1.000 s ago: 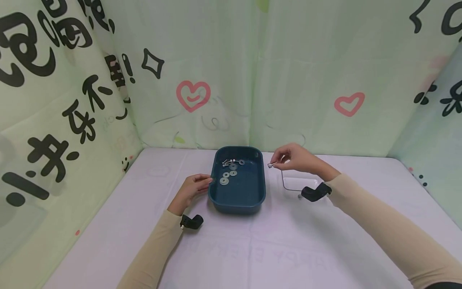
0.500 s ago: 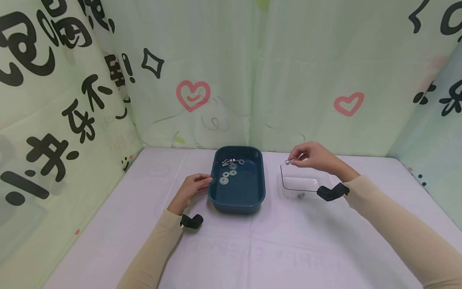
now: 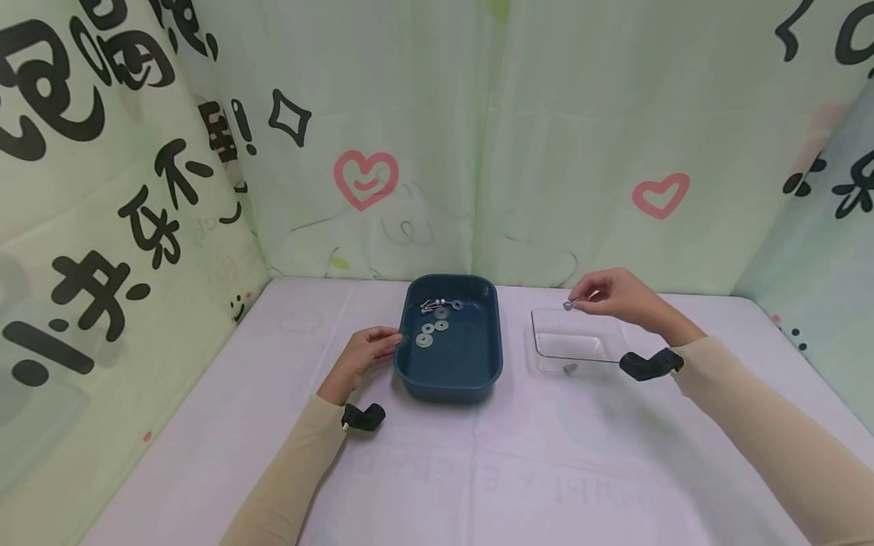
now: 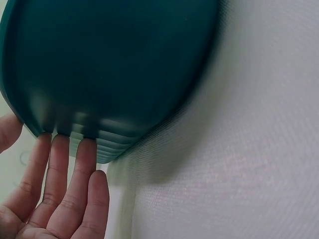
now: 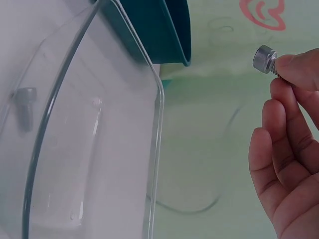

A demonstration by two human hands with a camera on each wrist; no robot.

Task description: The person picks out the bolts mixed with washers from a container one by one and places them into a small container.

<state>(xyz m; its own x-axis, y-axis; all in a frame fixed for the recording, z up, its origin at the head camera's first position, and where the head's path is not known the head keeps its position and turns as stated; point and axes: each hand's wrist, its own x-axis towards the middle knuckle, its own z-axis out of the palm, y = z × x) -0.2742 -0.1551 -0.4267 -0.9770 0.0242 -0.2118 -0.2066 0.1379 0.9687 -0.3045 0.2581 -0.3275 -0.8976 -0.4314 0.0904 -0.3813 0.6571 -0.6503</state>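
Observation:
In the head view my right hand (image 3: 617, 296) is above the back part of a clear container (image 3: 576, 359). Its thumb and index finger pinch a short silver socket-head bolt (image 5: 264, 59), head outward, threads partly hidden by the fingertips. A second bolt (image 3: 570, 368) shows through the clear wall at the container's near side; whether it lies inside I cannot tell. My left hand (image 3: 369, 356) holds the left side of a dark blue-green tray (image 3: 451, 390). Its fingertips press the outer wall, with the thumb (image 4: 7, 132) at the rim.
Inside the tray lie several flat washers (image 3: 424, 340) and a small cluster of bolts (image 3: 432, 305) near its far end. A pale cloth covers the table (image 3: 437, 478). Printed curtains (image 3: 505, 152) close off the back and sides.
My right hand has carried the bolt rightward, from the gap beside the tray to over the clear container. The left hand and the tray stay in place.

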